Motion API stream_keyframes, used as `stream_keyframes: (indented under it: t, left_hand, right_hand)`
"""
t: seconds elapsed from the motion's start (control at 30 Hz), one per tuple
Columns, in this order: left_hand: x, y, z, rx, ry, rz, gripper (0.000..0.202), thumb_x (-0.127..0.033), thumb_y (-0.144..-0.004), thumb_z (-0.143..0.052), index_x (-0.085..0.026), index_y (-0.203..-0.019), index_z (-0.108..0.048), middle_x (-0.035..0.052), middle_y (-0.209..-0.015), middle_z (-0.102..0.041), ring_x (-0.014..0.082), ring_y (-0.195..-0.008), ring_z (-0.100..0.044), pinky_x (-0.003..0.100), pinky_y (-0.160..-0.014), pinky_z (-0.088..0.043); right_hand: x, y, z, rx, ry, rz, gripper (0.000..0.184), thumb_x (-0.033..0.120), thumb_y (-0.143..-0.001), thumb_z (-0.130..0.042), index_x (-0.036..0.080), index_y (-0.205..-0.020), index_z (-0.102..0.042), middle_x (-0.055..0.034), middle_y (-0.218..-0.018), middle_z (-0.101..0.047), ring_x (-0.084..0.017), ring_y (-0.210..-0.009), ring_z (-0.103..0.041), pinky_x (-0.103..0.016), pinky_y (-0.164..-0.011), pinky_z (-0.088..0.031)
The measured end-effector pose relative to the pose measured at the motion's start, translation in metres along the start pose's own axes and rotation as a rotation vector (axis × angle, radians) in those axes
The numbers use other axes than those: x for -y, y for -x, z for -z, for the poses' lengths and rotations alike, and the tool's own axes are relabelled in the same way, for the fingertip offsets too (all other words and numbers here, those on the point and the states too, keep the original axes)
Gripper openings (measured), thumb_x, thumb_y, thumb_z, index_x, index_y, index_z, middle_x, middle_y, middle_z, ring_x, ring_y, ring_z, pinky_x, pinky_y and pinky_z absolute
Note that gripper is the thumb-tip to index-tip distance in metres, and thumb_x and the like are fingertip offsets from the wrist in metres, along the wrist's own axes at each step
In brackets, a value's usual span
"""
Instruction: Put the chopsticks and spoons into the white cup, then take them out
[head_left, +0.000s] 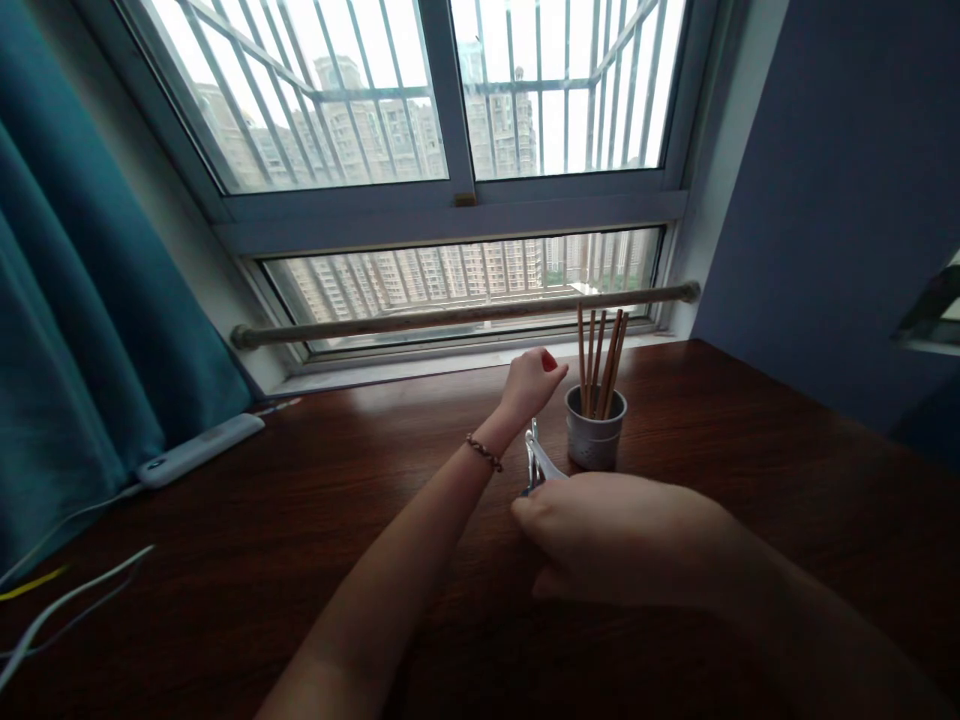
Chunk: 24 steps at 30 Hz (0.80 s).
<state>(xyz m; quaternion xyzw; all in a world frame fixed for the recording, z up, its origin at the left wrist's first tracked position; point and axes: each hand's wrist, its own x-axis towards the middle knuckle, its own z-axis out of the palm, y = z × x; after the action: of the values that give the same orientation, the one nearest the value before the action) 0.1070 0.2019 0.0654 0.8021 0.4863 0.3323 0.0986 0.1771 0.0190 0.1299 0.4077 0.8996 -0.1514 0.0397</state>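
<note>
My left hand (531,385), with a braided bracelet (484,453) on the wrist, is held above the table with its fingers curled closed. Nothing shows in its grip. Just right of it stands a grey cup (594,438) holding several upright wooden chopsticks (598,370). Closer to me, my right hand (622,540) is closed around a small bunch of cutlery, palm down. A white spoon (546,458) and thin shiny metal pieces (532,455) stick out past its fingers in front of the cup. The rest of the bunch is hidden by the hand.
The dark brown wooden table (300,540) reaches back to a barred window with a wooden rail (450,318). At the left, a white power strip (201,450) lies against a teal curtain (82,300). White and yellow cables (75,600) lie at the left front.
</note>
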Motion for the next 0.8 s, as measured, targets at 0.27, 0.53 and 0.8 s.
stream_keyframes:
  t: [0.27,0.53,0.8]
  left_hand:
    - [0.059,0.021,0.012,0.521,-0.128,0.111,0.024,-0.028,-0.085,-0.054,-0.009,-0.071,-0.059,0.0000,-0.062,-0.058,0.0102,-0.060,-0.057,0.026,-0.063,-0.048]
    - [0.064,0.036,0.009,0.677,-0.377,0.206,0.021,-0.029,-0.084,-0.056,-0.008,-0.082,-0.060,0.0048,-0.078,-0.062,0.0138,-0.075,-0.060,0.032,-0.072,-0.050]
    - [0.056,0.057,-0.001,0.629,-0.484,0.226,0.026,-0.030,-0.088,-0.049,-0.010,-0.102,-0.057,0.0096,-0.101,-0.059,0.0189,-0.095,-0.058,0.038,-0.082,-0.048]
  right_hand:
    - [-0.054,-0.023,0.015,-0.203,0.092,-0.270,0.010,0.017,-0.081,-0.058,0.011,-0.077,-0.063,-0.0059,-0.073,-0.060,-0.016,-0.065,-0.056,-0.024,-0.056,-0.039]
    - [-0.065,-0.091,-0.069,-0.313,0.138,-0.520,0.017,0.011,-0.085,-0.047,0.006,-0.092,-0.063,-0.0151,-0.089,-0.061,-0.027,-0.080,-0.061,-0.032,-0.062,-0.048]
    - [-0.084,-0.101,-0.091,-0.321,0.072,-0.584,0.014,0.019,-0.082,-0.054,0.009,-0.085,-0.064,-0.0148,-0.085,-0.062,-0.028,-0.079,-0.061,-0.031,-0.063,-0.048]
